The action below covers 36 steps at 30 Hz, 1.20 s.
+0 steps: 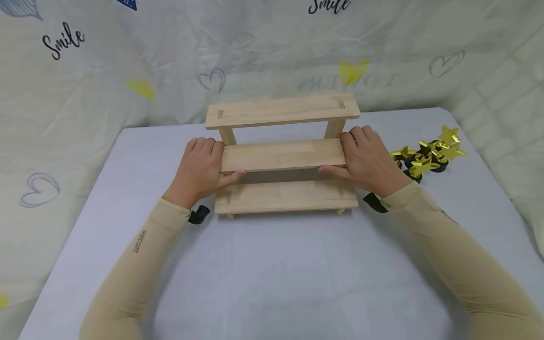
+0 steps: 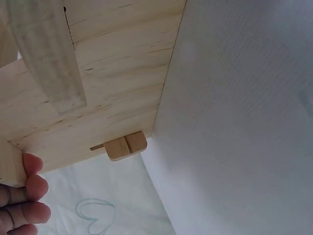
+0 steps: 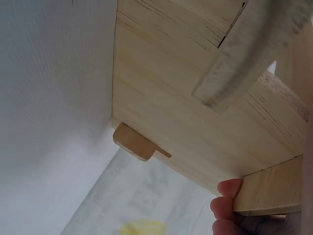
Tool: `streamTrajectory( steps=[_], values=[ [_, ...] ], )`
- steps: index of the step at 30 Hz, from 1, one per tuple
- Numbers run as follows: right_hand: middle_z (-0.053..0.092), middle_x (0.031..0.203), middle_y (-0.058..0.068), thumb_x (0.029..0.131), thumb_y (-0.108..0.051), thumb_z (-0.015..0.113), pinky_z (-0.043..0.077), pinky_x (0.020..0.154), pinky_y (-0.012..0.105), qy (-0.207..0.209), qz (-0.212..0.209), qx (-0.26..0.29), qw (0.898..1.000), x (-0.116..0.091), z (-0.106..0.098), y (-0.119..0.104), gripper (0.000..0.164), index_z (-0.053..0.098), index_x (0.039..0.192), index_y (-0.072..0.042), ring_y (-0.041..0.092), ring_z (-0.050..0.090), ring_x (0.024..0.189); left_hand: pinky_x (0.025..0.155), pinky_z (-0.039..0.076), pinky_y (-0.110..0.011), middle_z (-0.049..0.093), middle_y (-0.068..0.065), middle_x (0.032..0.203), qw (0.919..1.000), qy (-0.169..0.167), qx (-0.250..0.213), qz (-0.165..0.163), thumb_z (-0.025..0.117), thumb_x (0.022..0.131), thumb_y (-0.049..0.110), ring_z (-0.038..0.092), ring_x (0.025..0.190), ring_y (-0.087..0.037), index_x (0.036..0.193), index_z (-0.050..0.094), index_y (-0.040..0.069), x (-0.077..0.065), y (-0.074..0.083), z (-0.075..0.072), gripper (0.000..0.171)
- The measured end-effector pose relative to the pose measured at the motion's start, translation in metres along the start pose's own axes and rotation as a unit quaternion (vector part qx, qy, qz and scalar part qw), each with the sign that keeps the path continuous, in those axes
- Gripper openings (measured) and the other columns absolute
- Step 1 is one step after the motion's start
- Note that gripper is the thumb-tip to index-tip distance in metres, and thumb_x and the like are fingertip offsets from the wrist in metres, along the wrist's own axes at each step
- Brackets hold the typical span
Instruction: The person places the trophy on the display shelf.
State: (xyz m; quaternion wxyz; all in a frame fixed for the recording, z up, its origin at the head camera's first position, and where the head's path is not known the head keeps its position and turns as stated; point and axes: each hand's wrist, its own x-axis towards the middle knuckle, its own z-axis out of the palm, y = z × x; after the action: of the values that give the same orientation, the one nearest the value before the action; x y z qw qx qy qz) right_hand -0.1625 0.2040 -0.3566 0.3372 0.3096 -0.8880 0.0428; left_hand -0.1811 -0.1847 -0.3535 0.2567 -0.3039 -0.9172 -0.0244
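Observation:
A pale wooden three-tier display stand [image 1: 282, 111] rests on the table, its boards stepping up toward the back. My left hand [image 1: 199, 167] grips the left end of the middle board [image 1: 281, 156], thumb along its front edge. At the opposite end, my right hand [image 1: 370, 158] holds the same board in a like way. Below it lies the wide bottom board [image 1: 286, 197]. In the left wrist view, curled fingertips [image 2: 37, 188] reach round a board end beside the side panel [image 2: 122, 63]. The right wrist view shows fingertips [image 3: 224, 208] at a board end too.
Several gold star trophies [image 1: 425, 160] with black bases stand close together to the right of the stand. A white cloth covers the table [image 1: 272, 274]. Behind it hangs a pale curtain [image 1: 263, 52] with hearts and lettering. Black wrist-worn pieces [image 1: 199, 215] sit below both wrists.

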Motion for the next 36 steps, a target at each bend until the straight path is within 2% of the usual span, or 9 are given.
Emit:
streamTrajectory(
  steps=[5, 9, 16, 19, 21, 23, 26, 30, 36],
  values=[
    [0.047, 0.074, 0.021, 0.087, -0.080, 0.034, 0.033, 0.064, 0.042, -0.004, 0.004, 0.004, 1.000, -0.004, 0.001, 0.000, 0.092, 0.053, 0.090, 0.010, 0.034, 0.038, 0.065, 0.084, 0.040, -0.044, 0.052, -0.015, 0.078, 1.0000, -0.001, -0.003, -0.002, 0.022, 0.084, 0.084, 0.049, 0.077, -0.033, 0.092, 0.052, -0.002, -0.001, 0.003, 0.001, 0.092],
    [0.048, 0.080, 0.021, 0.086, -0.079, 0.039, 0.035, 0.070, 0.043, -0.013, 0.019, 0.030, 0.999, -0.004, 0.002, -0.004, 0.093, 0.054, 0.096, 0.012, 0.034, 0.039, 0.070, 0.084, 0.040, -0.044, 0.052, -0.015, 0.078, 0.9999, -0.002, -0.005, -0.013, 0.021, 0.084, 0.085, 0.049, 0.076, -0.033, 0.092, 0.053, -0.002, -0.006, 0.002, -0.002, 0.093],
    [0.052, 0.091, 0.022, 0.076, -0.068, 0.065, 0.037, 0.075, 0.043, -0.045, 0.053, 0.063, 0.996, -0.006, -0.001, -0.003, 0.081, 0.053, 0.101, 0.009, 0.035, 0.042, 0.079, 0.081, 0.041, -0.044, 0.052, -0.016, 0.078, 0.9996, 0.029, -0.002, 0.002, 0.024, 0.087, 0.081, 0.050, 0.076, -0.034, 0.093, 0.053, -0.004, -0.007, 0.002, 0.000, 0.090],
    [0.055, 0.097, 0.024, 0.079, -0.070, 0.060, 0.039, 0.079, 0.046, -0.053, 0.056, 0.059, 0.995, -0.010, -0.006, -0.001, 0.084, 0.053, 0.106, 0.009, 0.038, 0.046, 0.085, 0.081, 0.041, -0.044, 0.051, -0.015, 0.077, 0.9992, 0.037, -0.002, 0.011, 0.026, 0.088, 0.080, 0.049, 0.074, -0.035, 0.091, 0.052, -0.004, -0.004, 0.005, 0.002, 0.088],
    [0.057, 0.103, 0.026, 0.083, -0.075, 0.051, 0.040, 0.084, 0.049, -0.054, 0.063, 0.067, 0.994, -0.010, -0.009, -0.001, 0.091, 0.053, 0.114, 0.010, 0.041, 0.049, 0.092, 0.082, 0.041, -0.044, 0.051, -0.015, 0.076, 0.9993, 0.036, 0.000, 0.011, 0.028, 0.087, 0.080, 0.049, 0.074, -0.034, 0.090, 0.052, -0.003, -0.004, 0.004, 0.001, 0.086],
    [0.058, 0.108, 0.027, 0.086, -0.078, 0.040, 0.041, 0.088, 0.053, -0.051, 0.071, 0.074, 0.993, -0.012, -0.013, 0.000, 0.097, 0.052, 0.122, 0.011, 0.043, 0.051, 0.099, 0.082, 0.041, -0.043, 0.051, -0.015, 0.076, 0.9994, 0.032, 0.003, 0.009, 0.029, 0.087, 0.080, 0.048, 0.074, -0.034, 0.090, 0.053, -0.002, -0.003, 0.004, 0.001, 0.086],
    [0.059, 0.112, 0.029, 0.088, -0.078, 0.035, 0.041, 0.091, 0.056, -0.034, 0.080, 0.083, 0.993, -0.012, -0.020, 0.004, 0.099, 0.052, 0.128, 0.011, 0.046, 0.052, 0.103, 0.082, 0.040, -0.042, 0.051, -0.014, 0.076, 0.9995, 0.029, 0.006, 0.006, 0.029, 0.087, 0.080, 0.047, 0.074, -0.034, 0.091, 0.053, -0.002, -0.002, 0.004, 0.000, 0.085],
    [0.058, 0.110, 0.032, 0.091, -0.073, 0.035, 0.039, 0.091, 0.060, 0.001, 0.084, 0.081, 0.993, -0.015, -0.030, 0.014, 0.093, 0.052, 0.128, 0.010, 0.048, 0.052, 0.102, 0.083, 0.040, -0.042, 0.053, -0.014, 0.077, 0.9996, 0.026, 0.000, 0.007, 0.029, 0.086, 0.081, 0.048, 0.075, -0.034, 0.091, 0.054, -0.001, -0.002, 0.003, 0.000, 0.086],
    [0.058, 0.110, 0.033, 0.090, -0.073, 0.036, 0.035, 0.089, 0.060, 0.059, 0.126, 0.087, 0.987, -0.026, -0.042, 0.039, 0.092, 0.055, 0.124, 0.011, 0.052, 0.047, 0.100, 0.086, 0.042, -0.043, 0.057, -0.014, 0.079, 0.9999, 0.012, 0.000, -0.005, 0.035, 0.084, 0.079, 0.052, 0.078, -0.034, 0.090, 0.057, -0.001, -0.004, 0.002, -0.003, 0.083]
  ],
)
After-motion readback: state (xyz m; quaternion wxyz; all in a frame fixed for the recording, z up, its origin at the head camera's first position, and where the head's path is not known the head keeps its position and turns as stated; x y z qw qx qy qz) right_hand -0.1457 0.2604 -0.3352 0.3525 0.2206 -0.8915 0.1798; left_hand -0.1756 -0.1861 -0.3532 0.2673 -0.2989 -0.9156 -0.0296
